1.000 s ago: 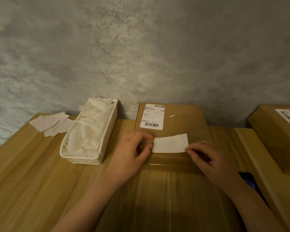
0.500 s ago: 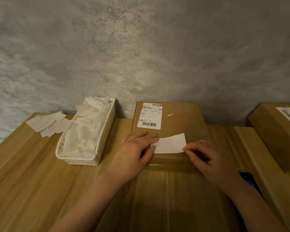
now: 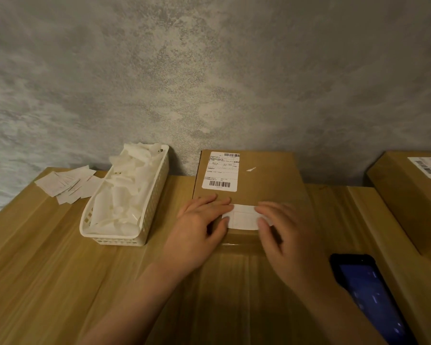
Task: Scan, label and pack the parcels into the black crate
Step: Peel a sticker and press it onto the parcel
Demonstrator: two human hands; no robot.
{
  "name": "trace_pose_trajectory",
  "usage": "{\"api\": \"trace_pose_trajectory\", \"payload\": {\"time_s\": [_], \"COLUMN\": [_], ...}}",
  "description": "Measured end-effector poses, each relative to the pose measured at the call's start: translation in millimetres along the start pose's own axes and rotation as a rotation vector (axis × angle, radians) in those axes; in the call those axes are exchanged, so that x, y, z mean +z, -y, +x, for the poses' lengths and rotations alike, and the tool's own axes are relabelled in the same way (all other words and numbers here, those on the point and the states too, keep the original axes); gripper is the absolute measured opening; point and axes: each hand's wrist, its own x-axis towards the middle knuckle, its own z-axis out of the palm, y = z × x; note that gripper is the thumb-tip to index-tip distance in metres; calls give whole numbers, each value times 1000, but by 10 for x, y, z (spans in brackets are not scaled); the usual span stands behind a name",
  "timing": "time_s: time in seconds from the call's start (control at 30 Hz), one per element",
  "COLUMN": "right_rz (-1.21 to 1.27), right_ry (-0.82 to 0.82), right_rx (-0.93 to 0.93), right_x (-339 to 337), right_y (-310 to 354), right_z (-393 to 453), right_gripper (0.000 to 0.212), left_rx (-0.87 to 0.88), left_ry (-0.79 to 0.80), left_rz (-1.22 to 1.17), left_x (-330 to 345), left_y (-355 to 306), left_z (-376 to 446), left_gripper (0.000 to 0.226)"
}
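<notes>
Both hands, left hand [image 3: 199, 225] and right hand [image 3: 284, 230], press flat-fingered on the white label [image 3: 243, 216] atop the parcel [image 3: 266, 175]; left of them, a white basket [image 3: 149, 215] holds crumpled paper backings [image 3: 125, 190].

Both hands [image 3: 202, 225] flat on parcel label [image 3: 243, 216]

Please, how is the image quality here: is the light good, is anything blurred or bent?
Head view: dim, warm light; the right hand is motion-blurred, the left hand sharper; the wide lens bends the table edges; the label print is too faint to read.
</notes>
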Motion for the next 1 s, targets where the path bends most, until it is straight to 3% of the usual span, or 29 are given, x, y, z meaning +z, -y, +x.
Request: {"api": "trace_pose_trajectory", "payload": {"time_s": [0.17, 0.4, 0.67, 0.77, 0.87, 0.93, 1.0], "right_rz": [-193, -201, -118, -123, -253, -333, -379], "right_ry": [10, -37, -147, -121, 74, 146, 117], "right_rx": [-23, 239, 361, 251, 52, 57, 113], "right_x": [249, 132, -123, -123, -50, -21, -58], "right_y": [102, -63, -340, -321, -269, -266, -292], "right_z": [47, -8, -164, -106, -26, -11, -25], "right_gripper": [30, 28, 34, 31, 42, 50, 53], "left_rx": [-11, -16, -19, -11, -5, 0, 2], "left_ry": [-20, -8, -5, -6, -5, -5, -3], "left_rz": [-31, -20, -17, -9, -8, -3, 7], "left_x": [24, 4, -3, -7, -11, -9, -3], "left_y": [7, -1, -8, -7, -15, -13, 4], "left_z": [-5, -2, -1, 1, 4, 1, 4], "left_gripper": [37, 35, 34, 34, 34, 35, 34]}}
